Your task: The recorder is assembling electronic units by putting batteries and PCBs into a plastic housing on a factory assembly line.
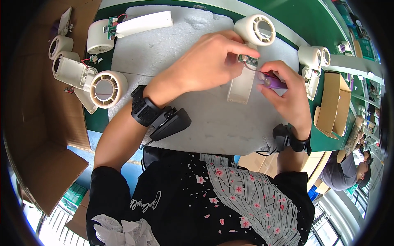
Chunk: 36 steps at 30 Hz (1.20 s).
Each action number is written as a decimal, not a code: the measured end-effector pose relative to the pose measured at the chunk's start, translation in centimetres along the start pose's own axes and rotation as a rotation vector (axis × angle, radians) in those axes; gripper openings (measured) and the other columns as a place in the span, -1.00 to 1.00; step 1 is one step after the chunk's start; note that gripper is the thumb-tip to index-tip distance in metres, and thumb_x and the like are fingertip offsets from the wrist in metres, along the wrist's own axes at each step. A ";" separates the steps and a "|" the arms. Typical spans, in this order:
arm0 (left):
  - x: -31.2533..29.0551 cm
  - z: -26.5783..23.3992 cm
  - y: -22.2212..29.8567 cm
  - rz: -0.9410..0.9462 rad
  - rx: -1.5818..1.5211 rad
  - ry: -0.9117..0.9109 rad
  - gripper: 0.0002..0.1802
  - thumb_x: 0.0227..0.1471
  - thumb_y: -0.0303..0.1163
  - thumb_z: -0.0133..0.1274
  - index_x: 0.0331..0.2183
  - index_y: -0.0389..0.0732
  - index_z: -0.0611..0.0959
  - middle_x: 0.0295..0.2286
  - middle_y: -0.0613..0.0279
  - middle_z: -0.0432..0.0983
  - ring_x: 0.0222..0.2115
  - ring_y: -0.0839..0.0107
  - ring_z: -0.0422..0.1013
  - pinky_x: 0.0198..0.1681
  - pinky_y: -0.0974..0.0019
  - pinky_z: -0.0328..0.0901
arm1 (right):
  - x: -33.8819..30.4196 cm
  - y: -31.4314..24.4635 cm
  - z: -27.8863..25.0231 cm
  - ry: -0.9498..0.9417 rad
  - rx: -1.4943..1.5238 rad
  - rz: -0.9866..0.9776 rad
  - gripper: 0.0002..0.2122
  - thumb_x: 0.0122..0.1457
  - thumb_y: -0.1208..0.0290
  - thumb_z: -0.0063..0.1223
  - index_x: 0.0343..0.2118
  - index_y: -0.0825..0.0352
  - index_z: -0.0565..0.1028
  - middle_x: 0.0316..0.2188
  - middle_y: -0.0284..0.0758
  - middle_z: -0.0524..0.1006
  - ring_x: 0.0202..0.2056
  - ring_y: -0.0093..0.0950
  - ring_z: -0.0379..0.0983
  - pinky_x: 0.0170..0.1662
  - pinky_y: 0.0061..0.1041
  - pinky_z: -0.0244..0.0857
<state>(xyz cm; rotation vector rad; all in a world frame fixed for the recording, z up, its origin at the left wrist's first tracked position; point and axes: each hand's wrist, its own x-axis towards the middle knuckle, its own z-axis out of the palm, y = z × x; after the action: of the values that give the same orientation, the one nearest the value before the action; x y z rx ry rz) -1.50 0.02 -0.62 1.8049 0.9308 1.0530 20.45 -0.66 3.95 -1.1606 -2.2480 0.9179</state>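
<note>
A white handheld fan (240, 87) lies on the grey foam mat (197, 119), its round head (262, 30) at the far end and its handle toward me. My left hand (213, 61) reaches over it, index finger and thumb closed about a small green circuit board (253, 61) at the top of the handle. Between the thumb and fingers of my right hand (289, 88) is a purple cylindrical battery (276, 82), held just right of the handle. Thin wires run from the board toward the battery. The left fingertips partly cover the board.
Left, a white fan part (100, 37) with its board exposed lies beside a long white cover (145, 23). More fan parts (107, 88) overlap a large cardboard box (41, 123). Right stand other fan pieces (310, 57) and a small open carton (333, 106). Another person (344, 172) sits farther right.
</note>
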 end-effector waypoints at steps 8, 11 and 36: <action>0.1 -0.1 0.8 -0.242 -0.040 0.021 -0.60 -0.16 -0.69 0.03 -0.21 -0.16 0.68 -0.33 0.31 0.51 -0.44 0.59 0.38 -0.33 0.49 0.31 | -0.1 -1.2 -1.3 -0.022 -0.254 -0.102 -0.68 -0.15 0.71 0.22 -0.25 0.42 0.50 -0.32 -0.28 0.54 -0.31 -0.31 0.50 -0.18 -0.43 0.38; 0.1 0.2 0.9 -0.219 -0.023 0.047 -0.60 -0.17 -0.70 0.03 -0.23 -0.18 0.68 -0.33 0.31 0.50 -0.45 0.60 0.37 -0.35 0.51 0.30 | -0.9 -0.8 -1.9 -0.004 -0.301 -0.003 -0.76 -0.15 0.70 0.25 -0.34 0.45 0.54 -0.27 -0.26 0.57 -0.31 -0.31 0.53 -0.22 -0.44 0.41; 0.4 0.4 0.5 -0.135 -0.063 0.098 -0.65 -0.22 -0.68 0.05 -0.30 -0.18 0.68 -0.41 0.17 0.52 -0.54 0.36 0.44 -0.41 0.33 0.36 | -1.3 -1.4 -0.8 0.096 -0.521 -0.052 -0.86 -0.15 0.63 0.23 -0.45 0.45 0.58 -0.28 -0.16 0.62 -0.37 -0.26 0.56 -0.32 -0.41 0.46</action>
<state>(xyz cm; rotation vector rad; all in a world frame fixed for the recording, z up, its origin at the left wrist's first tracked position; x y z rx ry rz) -0.88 0.06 -0.19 1.6279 1.0517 1.0807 20.85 -2.05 5.41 -1.3123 -2.4977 0.2450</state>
